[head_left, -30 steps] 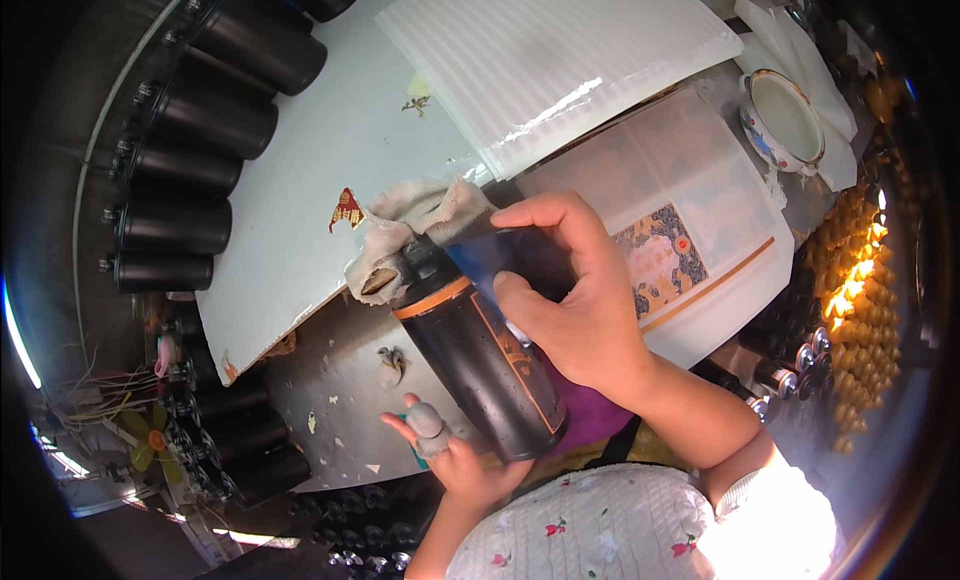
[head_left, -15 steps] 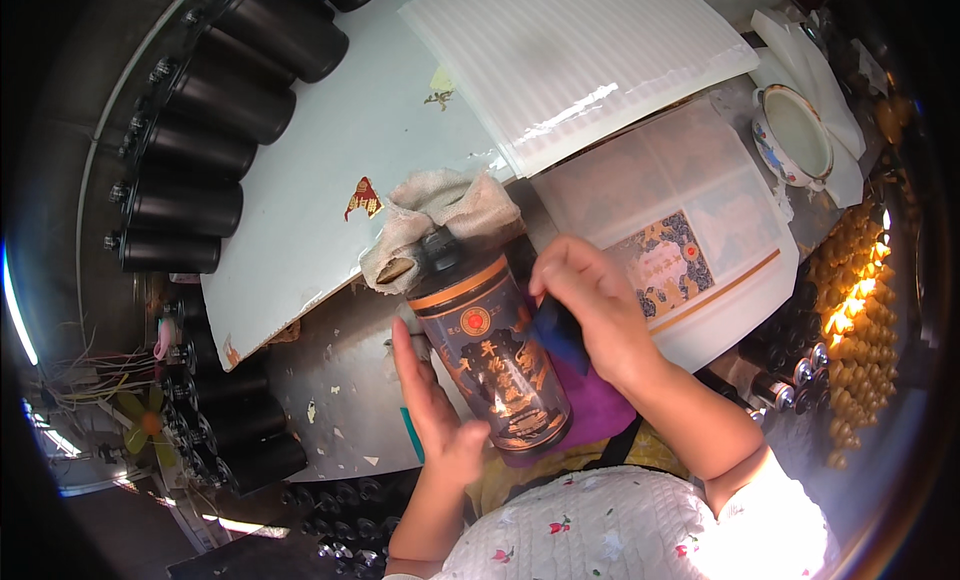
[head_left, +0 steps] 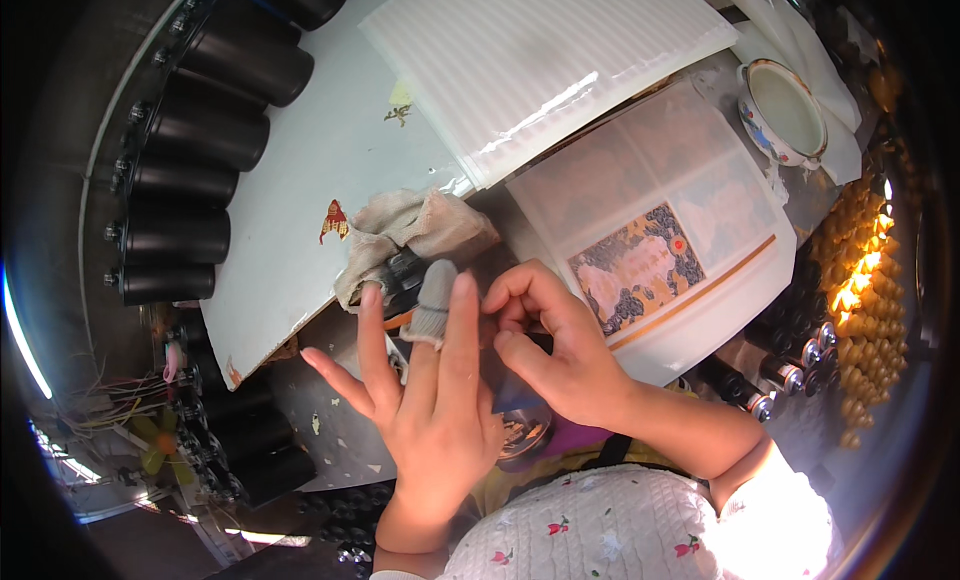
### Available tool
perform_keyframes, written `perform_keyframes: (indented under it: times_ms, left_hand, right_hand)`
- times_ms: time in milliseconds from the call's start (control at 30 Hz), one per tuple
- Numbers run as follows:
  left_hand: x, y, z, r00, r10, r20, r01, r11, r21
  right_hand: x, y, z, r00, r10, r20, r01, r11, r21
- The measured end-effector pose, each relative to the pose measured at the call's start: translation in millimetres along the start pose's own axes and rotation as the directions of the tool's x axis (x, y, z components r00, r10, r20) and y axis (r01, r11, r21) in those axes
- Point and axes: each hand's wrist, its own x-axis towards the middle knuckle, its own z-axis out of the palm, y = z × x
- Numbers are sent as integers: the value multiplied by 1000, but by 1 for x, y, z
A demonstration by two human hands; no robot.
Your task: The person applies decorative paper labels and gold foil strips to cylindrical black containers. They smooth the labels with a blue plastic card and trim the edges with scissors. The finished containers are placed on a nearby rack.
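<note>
My left hand (head_left: 430,420) is raised over a dark bottle (head_left: 525,435) with its fingers spread apart. A grey knit finger cover (head_left: 433,302) sits on one of its fingers. Just to the right, my right hand (head_left: 565,355) has its fingers curled, thumb toward the forefinger; whatever they hold is hidden. Below it shows a dark blue edge that I cannot name. Mostly hidden by my hands, the bottle lies with its neck toward a crumpled beige cloth (head_left: 425,223). Right of the hands lies a printed black-and-gold label (head_left: 640,270) on a translucent sheet (head_left: 715,180).
Black cylinders (head_left: 205,120) line the left edge of the white board (head_left: 300,150). White ribbed foam sheeting (head_left: 550,60) covers the back. A patterned enamel bowl (head_left: 785,115) stands at the far right, beside several gold bottles (head_left: 860,280). A torn red scrap (head_left: 334,222) lies near the cloth.
My left hand has risen from the bottle's left side to above it, fingers now spread. My right hand has shifted left toward it, and the bottle is now largely covered.
</note>
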Motion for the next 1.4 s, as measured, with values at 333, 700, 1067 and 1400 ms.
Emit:
perform_keyframes:
  times_ms: [333,700,1067,1400]
  left_hand:
    - [23,4,-6,977,191,94,-191,982,-3]
    - [-101,-21,62,977,112,-181,-107,994,33]
    - [-112,-36,82,977,66,-203,-115,965,-236]
    - [-127,-36,93,991,-95,-97,49,919,-392]
  right_hand:
    - [-10,8,-10,986,168,-19,-146,903,404]
    - [34,-8,-1,961,-259,-95,258,966,-24]
    - [36,-3,-9,941,-301,-151,261,935,-239]
    - [-70,-16,-110,966,-9,-258,-94,918,-386]
